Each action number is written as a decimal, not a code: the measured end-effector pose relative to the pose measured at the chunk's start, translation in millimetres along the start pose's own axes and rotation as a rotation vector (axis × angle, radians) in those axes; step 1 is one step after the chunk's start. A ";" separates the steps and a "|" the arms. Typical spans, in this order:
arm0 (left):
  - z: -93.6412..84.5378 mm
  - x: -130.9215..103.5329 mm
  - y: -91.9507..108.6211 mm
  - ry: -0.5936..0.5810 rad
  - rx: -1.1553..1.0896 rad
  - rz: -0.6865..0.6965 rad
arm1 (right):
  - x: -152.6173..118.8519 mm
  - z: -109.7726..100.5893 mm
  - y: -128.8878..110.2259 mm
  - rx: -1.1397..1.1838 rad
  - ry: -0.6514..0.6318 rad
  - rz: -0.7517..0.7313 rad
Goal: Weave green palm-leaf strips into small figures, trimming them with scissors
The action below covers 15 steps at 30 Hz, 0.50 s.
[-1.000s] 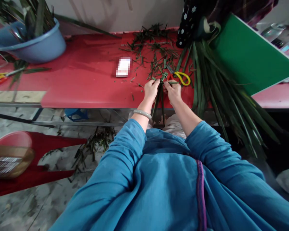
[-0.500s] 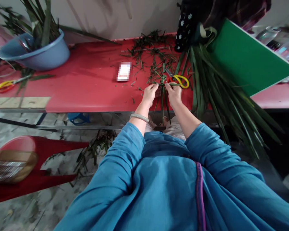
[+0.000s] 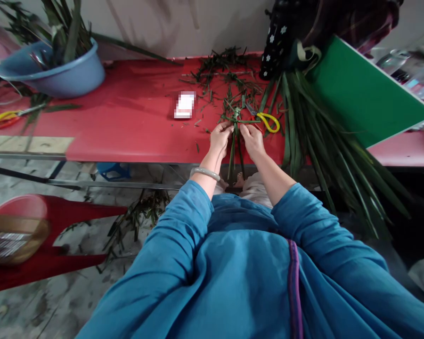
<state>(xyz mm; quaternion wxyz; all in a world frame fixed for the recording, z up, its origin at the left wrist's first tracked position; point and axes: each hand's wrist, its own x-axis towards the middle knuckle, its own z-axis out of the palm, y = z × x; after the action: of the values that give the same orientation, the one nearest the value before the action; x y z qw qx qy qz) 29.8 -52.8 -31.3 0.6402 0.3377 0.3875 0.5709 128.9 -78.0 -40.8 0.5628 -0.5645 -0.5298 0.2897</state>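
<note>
Between my two hands is a small woven piece of green leaf strips (image 3: 236,115), its long ends hanging over the table's front edge. My left hand (image 3: 219,140), with a bracelet at the wrist, pinches the strips from the left side. My right hand (image 3: 252,140) is at the right of the piece with its fingers closed together; whatever lies between its fingertips is too small to make out. Yellow-handled scissors (image 3: 268,122) lie just behind my right hand. Leaf scraps (image 3: 229,75) are scattered behind the piece on the red tabletop (image 3: 137,113).
Long leaves (image 3: 304,122) and a green board (image 3: 371,94) are at the right. A phone-like white item (image 3: 185,105) lies left of the scraps. Far left are a blue basin (image 3: 63,77) with leaves, more scissors (image 3: 7,117) and a red stool (image 3: 63,212).
My right hand has moved slightly down and away from the woven piece. The crosswise strip now shows above it, and the hanging ends have shifted left. The view has shifted slightly.
</note>
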 end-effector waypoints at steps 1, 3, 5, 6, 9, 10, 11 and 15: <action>0.6 0.4 -0.2 0.038 -0.002 0.018 | -0.6 0.1 0.1 -0.017 -0.036 -0.023; 2.5 1.3 0.0 0.114 0.005 0.053 | -1.6 0.6 1.3 -0.055 -0.073 -0.046; 5.0 1.8 0.6 0.177 0.029 0.075 | -2.7 1.4 3.0 -0.093 -0.073 -0.047; 6.1 1.7 0.9 0.201 0.052 0.085 | -3.5 1.9 3.7 -0.111 -0.069 -0.053; 8.5 -0.1 1.4 0.252 0.154 0.114 | -6.9 3.8 3.3 -0.179 -0.076 -0.095; 8.9 -1.2 1.4 0.265 0.188 0.122 | -8.3 4.5 2.4 -0.213 -0.085 -0.108; 9.2 -2.5 1.4 0.274 0.215 0.127 | -9.5 5.2 1.4 -0.256 -0.089 -0.112; 8.6 -7.9 1.6 0.248 0.235 0.166 | -12.5 7.2 -0.9 -0.421 -0.083 -0.097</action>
<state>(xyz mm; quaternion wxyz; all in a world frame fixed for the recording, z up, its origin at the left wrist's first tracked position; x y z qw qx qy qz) 36.2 -60.4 -25.0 0.4942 0.3681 0.4984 0.6098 118.7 -87.3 -44.7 0.4234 -0.6312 -0.6277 0.1683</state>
